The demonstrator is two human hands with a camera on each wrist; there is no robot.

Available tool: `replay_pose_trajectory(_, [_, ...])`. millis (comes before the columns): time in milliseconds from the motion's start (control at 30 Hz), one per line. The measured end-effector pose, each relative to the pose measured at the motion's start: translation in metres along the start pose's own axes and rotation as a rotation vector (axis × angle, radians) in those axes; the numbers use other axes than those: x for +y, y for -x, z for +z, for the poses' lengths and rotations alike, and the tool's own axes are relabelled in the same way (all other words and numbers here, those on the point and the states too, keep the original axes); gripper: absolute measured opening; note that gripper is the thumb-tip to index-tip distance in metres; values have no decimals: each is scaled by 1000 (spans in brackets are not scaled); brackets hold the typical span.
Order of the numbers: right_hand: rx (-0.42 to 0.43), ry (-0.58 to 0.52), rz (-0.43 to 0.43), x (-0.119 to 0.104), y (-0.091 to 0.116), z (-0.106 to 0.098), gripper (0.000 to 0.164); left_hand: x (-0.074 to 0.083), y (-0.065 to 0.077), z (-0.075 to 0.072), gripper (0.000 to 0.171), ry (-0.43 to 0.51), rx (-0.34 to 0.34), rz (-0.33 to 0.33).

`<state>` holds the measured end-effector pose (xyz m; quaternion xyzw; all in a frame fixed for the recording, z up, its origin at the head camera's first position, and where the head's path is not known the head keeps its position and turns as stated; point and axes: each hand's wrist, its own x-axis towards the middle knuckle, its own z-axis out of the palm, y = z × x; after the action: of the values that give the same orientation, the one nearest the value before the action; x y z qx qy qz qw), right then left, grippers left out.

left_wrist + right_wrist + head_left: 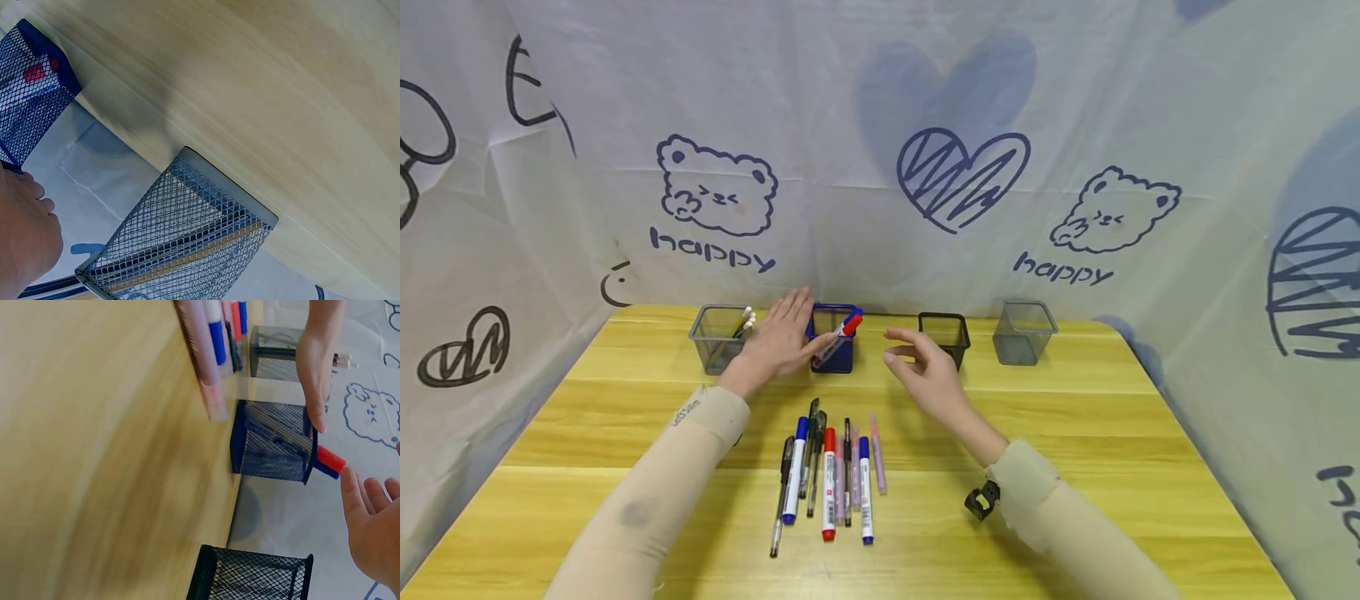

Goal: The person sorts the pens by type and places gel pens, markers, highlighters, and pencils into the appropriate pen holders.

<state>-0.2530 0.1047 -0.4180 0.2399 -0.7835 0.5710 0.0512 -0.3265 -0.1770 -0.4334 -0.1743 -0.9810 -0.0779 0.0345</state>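
Observation:
My left hand (775, 340) lies with its fingers straight at the left side of a blue mesh pen cup (833, 363), its thumb across the front of the rim. A red-capped marker (332, 457) and a blue-capped marker (326, 470) lean together in this cup, caps sticking out on the right. My right hand (934, 382) hovers between that cup and a black mesh cup (953, 332), fingers loosely bent and holding nothing. In the right wrist view its fingertips are close to the marker caps.
A grey mesh cup (706, 340) on the left holds white-tipped pens (748, 318). Another grey mesh cup (1024, 340) stands at the far right. In front lie several markers and pens, including a red-capped marker (829, 487) and a pink pen (878, 458). A printed curtain (850, 250) hangs behind the table.

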Motion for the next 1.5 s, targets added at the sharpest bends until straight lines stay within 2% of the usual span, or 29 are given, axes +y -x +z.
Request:
replay_pose_trajectory(333, [-99, -1, 6, 0, 26, 10, 44, -1, 2, -1, 90, 0, 10, -6])
replay_pose_trajectory(567, [-218, 8, 9, -1, 45, 19, 47, 0, 2, -3, 89, 10, 7, -11])
replay_pose_trajectory(667, [-268, 19, 41, -2, 53, 23, 48, 0, 2, -2, 90, 11, 9, -8])
replay_pose_trajectory(900, [-350, 118, 75, -1, 65, 29, 50, 0, 2, -2, 90, 16, 10, -7])
replay_pose_trajectory(1133, [-412, 201, 102, 1, 74, 33, 61, -1, 2, -1, 90, 20, 3, -4])
replay_pose_trajectory(1500, [-458, 293, 95, 4, 79, 36, 74, 0, 1, 1, 91, 10, 7, 1])
